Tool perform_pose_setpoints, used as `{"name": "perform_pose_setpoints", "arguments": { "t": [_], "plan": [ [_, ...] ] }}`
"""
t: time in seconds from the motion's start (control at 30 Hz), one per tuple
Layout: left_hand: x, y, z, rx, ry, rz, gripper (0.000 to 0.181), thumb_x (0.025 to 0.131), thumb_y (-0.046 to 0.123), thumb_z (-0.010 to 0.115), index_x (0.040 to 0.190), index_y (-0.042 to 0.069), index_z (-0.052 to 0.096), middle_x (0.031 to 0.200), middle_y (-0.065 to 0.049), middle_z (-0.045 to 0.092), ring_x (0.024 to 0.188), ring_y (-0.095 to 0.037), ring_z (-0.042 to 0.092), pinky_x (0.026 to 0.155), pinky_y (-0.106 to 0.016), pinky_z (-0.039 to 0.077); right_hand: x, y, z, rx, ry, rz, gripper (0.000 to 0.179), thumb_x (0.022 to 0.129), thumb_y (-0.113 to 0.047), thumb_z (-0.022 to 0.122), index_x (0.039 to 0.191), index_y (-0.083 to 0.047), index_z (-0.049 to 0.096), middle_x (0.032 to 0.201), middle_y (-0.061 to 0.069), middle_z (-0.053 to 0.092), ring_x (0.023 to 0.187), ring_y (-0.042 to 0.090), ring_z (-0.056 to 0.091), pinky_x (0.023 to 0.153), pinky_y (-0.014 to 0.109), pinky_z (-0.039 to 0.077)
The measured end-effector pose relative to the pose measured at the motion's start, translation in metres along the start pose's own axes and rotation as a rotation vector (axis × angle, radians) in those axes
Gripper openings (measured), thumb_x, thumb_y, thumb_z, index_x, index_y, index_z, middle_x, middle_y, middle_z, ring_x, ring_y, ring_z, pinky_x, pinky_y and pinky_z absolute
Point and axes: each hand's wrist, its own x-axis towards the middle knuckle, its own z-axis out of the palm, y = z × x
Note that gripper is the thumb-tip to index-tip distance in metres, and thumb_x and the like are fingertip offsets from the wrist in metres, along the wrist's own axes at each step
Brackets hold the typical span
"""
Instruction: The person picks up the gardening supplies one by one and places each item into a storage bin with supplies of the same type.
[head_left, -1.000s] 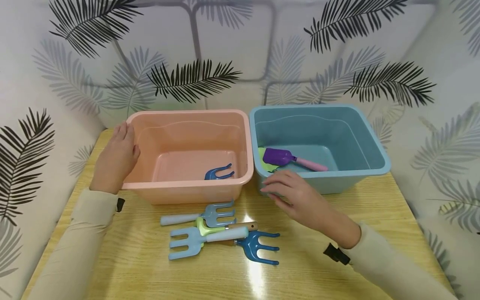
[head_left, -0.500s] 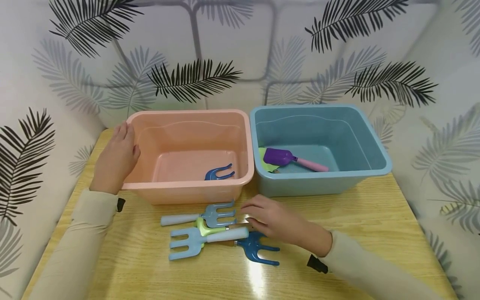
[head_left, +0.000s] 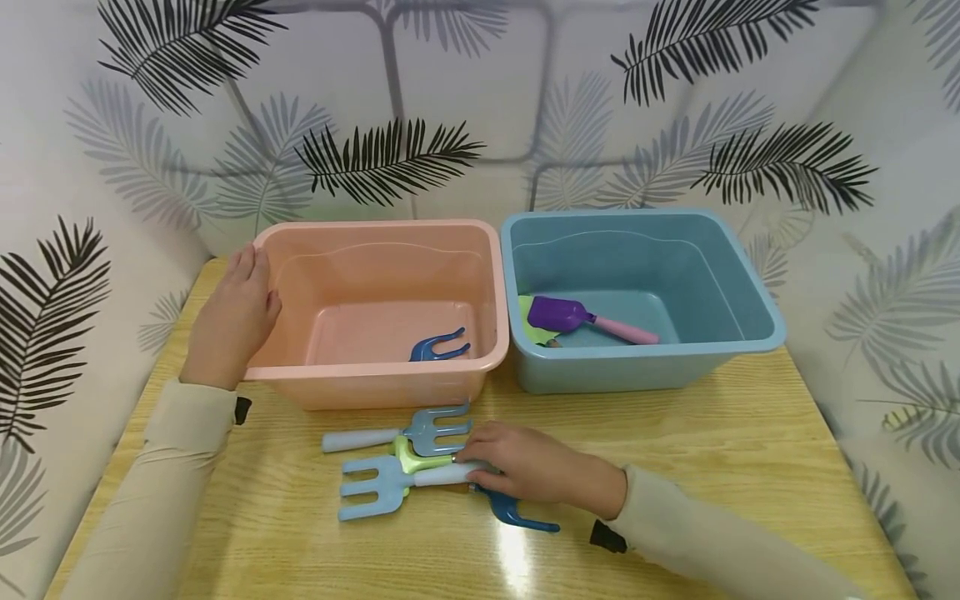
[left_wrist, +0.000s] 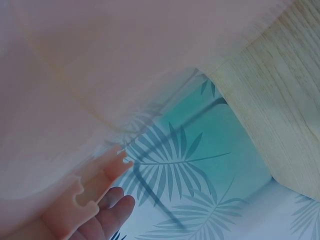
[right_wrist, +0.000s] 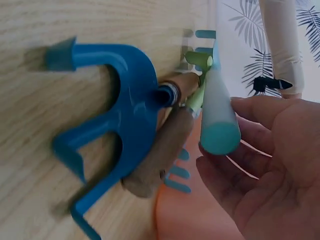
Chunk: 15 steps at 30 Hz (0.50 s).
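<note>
My right hand (head_left: 517, 462) pinches the handle end of a light blue garden hand fork (head_left: 375, 486) lying across the pile. In the right wrist view, thumb and fingers sit on either side of its white handle (right_wrist: 216, 100). Under it lie a dark blue hand rake (right_wrist: 132, 100) and a green tool (head_left: 408, 457) with a wooden handle (right_wrist: 165, 150). Another light blue hand rake (head_left: 435, 429) lies behind. My left hand (head_left: 232, 321) holds the left rim of the pink basin (head_left: 375, 371), thumb inside; in the left wrist view, fingers (left_wrist: 117, 215) show beyond the rim.
The blue basin (head_left: 600, 375) stands right beside the pink one, holding a purple shovel (head_left: 558, 314) with a pink handle and a green piece (head_left: 534, 325). One blue hand rake (head_left: 435, 346) shows inside the pink basin. A leaf-patterned cloth (head_left: 465, 183) hangs behind the wooden table (head_left: 300, 550).
My right hand has moved from the blue basin's front rim down and left to the pile, and now takes the light blue hand fork's handle. My left hand stays in place.
</note>
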Motion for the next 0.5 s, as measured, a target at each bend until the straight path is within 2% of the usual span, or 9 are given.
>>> {"name": "perform_pose_setpoints", "arguments": {
  "t": [0.1,0.23,0.37,0.5],
  "plan": [
    [-0.001,0.000,0.000,-0.002,-0.002,-0.005,0.054,0.087,0.002,0.055,0.132,-0.020,0.034,0.133,-0.038,0.035,0.125,-0.049,0.033,0.101,-0.054,0.031,0.005,-0.003,0.004,0.025,-0.047,0.015,0.030,0.094,-0.030,0.055,0.115,-0.012,0.065,0.112,-0.003,0.061,0.108,0.010,0.053,0.095,0.025,0.042],
    [-0.001,0.000,0.001,-0.009,-0.015,-0.014,0.054,0.088,0.002,0.054,0.132,-0.020,0.033,0.134,-0.038,0.034,0.126,-0.049,0.032,0.101,-0.054,0.031,0.009,-0.007,0.010,0.049,-0.087,0.026,0.026,0.094,-0.030,0.054,0.112,-0.015,0.066,0.108,-0.006,0.061,0.102,0.006,0.053,0.088,0.021,0.045],
    [0.000,0.000,0.001,-0.017,-0.024,-0.021,0.054,0.088,0.003,0.053,0.133,-0.019,0.032,0.135,-0.038,0.033,0.126,-0.048,0.031,0.100,-0.055,0.031,0.010,-0.010,0.015,0.034,-0.073,0.010,0.020,0.093,-0.029,0.057,0.105,-0.017,0.068,0.099,-0.009,0.060,0.091,0.001,0.053,0.079,0.017,0.047],
    [0.000,-0.001,0.001,-0.017,-0.002,-0.008,0.053,0.088,0.002,0.054,0.132,-0.019,0.034,0.134,-0.038,0.034,0.125,-0.049,0.033,0.098,-0.056,0.033,0.011,-0.013,0.019,-0.005,-0.049,-0.003,0.018,0.091,-0.031,0.059,0.100,-0.019,0.069,0.092,-0.010,0.058,0.081,-0.001,0.051,0.072,0.016,0.047]
  ]
}}
